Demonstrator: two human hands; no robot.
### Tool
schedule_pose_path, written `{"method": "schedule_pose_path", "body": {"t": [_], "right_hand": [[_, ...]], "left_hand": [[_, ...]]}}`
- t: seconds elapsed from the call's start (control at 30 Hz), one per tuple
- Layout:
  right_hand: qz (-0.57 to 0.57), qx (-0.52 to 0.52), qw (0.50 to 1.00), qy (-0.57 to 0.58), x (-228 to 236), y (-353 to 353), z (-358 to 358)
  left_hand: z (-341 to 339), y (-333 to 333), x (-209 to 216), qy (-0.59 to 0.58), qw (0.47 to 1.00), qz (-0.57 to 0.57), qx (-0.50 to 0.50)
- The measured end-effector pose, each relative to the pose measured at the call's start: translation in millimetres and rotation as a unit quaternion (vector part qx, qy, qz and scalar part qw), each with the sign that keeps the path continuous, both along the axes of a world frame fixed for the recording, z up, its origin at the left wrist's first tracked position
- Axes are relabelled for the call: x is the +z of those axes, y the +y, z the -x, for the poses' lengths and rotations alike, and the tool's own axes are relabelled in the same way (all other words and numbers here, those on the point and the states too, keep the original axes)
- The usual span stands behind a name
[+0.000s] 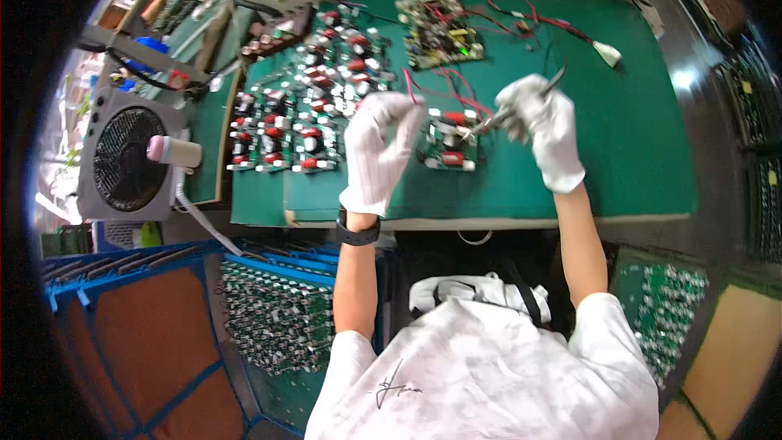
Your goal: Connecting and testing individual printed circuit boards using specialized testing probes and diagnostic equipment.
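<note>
My left hand [379, 143], in a white glove, is closed in a pinch on a thin red wire [410, 85] left of the board in front of me. My right hand [538, 126], also gloved, grips pliers [489, 123], whose metal jaws point left over a small circuit board [450, 159]. That board lies flat on the green mat and carries red and white parts. Whether the jaws touch it, I cannot tell. From beside it, red wires run back toward a larger, densely filled circuit board [440, 28] with a green light on it.
Several similar boards [314, 106] stand in rows at the left of the green mat [603, 163]. A red cable with a white connector [607, 54] lies at the back right. A grey fan [130, 159] is at far left. Crates of boards [277, 318] sit below the table edge.
</note>
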State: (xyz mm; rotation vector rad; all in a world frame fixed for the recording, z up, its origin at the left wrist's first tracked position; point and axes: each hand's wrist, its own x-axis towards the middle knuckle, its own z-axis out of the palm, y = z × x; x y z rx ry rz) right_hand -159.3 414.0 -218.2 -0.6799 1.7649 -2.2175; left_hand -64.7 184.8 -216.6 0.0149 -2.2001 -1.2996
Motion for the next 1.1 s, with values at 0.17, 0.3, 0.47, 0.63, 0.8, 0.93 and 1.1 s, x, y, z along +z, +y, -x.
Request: {"method": "schedule_pose_path", "body": {"t": [0.17,0.3,0.47,0.63,0.8,0.93,1.1], "right_hand": [[-0.237,-0.07,0.967,-0.056,-1.0,75.3,63.3],[-0.429,-0.095,0.896,-0.065,-20.3,122.1,112.9],[-0.618,-0.304,0.699,0.192,-7.1,138.9,88.2],[-0.337,-0.106,0.783,0.512,-15.1,44.3,5.0],[-0.372,-0.082,0.74,0.554,-37.9,-5.9,5.1],[-0.325,-0.049,0.803,0.498,-31.4,-2.4,13.9],[-0.303,0.008,0.861,0.408,-35.1,-2.4,26.1]], "left_hand": [[22.6,111.1,19.4,0.093,0.965,0.241,-0.031],[21.8,187.7,-21.1,-0.027,0.93,0.359,-0.079],[-17.9,132.3,-5.6,0.042,0.974,0.207,-0.076],[-21.7,27.1,-17.4,-0.014,0.965,0.222,0.139],[-19.3,-0.4,-20.1,0.002,0.96,0.279,0.008],[-18.4,-2.0,-13.1,-0.004,0.962,0.266,-0.063],[-4.3,-1.5,-21.0,0.004,0.966,0.243,-0.09]]}}
